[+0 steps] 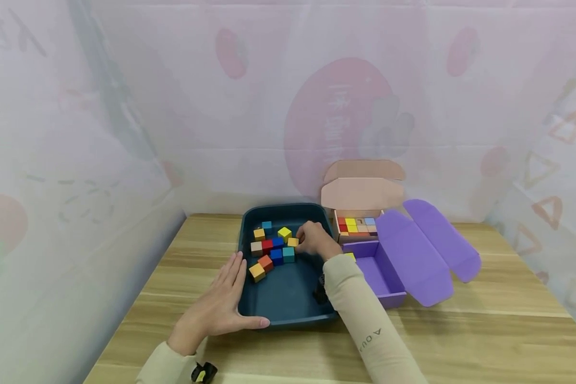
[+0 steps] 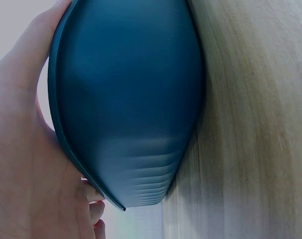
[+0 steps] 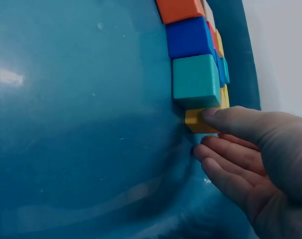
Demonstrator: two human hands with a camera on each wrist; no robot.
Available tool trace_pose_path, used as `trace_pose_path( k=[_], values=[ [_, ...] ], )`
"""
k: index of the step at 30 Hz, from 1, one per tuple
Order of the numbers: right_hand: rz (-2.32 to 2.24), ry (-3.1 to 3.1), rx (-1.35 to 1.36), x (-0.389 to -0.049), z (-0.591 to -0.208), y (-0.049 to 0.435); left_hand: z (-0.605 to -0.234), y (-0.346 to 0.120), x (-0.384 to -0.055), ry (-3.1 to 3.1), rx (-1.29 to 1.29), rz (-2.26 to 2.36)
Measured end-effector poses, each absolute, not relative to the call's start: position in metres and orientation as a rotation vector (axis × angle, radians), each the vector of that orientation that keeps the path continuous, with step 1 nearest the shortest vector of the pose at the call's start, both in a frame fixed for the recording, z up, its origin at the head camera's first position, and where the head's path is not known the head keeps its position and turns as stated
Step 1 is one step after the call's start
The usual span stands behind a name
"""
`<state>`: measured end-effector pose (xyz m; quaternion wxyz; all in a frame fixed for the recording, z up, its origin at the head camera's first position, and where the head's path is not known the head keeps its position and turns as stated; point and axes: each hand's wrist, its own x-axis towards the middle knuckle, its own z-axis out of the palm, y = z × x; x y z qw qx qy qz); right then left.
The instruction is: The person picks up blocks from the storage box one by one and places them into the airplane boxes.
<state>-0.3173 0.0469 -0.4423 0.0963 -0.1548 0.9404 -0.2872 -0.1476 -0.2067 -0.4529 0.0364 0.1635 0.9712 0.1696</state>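
Observation:
A dark teal tray holds several wooden cubes, bunched towards its far left half. My left hand rests at the tray's near left corner, its straight fingers along the left rim and its thumb on the front rim. In the left wrist view the palm lies close to the tray's outer wall. Inside the tray, my right hand pinches a yellow-orange cube at the right of the bunch. The right wrist view has the thumb on that cube, beside a teal cube; the other fingers are partly behind it.
Right of the tray stands an open purple box, lid folded out to the right, a yellow cube partly visible inside. Behind it, an open light-brown box holds several coloured cubes. A printed cloth hangs behind the wooden table.

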Motion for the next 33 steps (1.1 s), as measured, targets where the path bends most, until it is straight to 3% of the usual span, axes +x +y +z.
trace_pose_path(
  k=[13,26,33],
  values=[
    [-0.885,2.843,-0.525,-0.316,-0.427,0.055,-0.451,-0.208,-0.148,2.987,0.515,0.527],
    [-0.930,2.829,-0.586,-0.295,-0.377,0.098,-0.449,-0.210,-0.149,3.004,0.508,0.490],
    [-0.998,2.841,-0.645,-0.281,-0.370,0.126,-0.449,-0.210,-0.149,3.008,0.504,0.487]
  ],
)
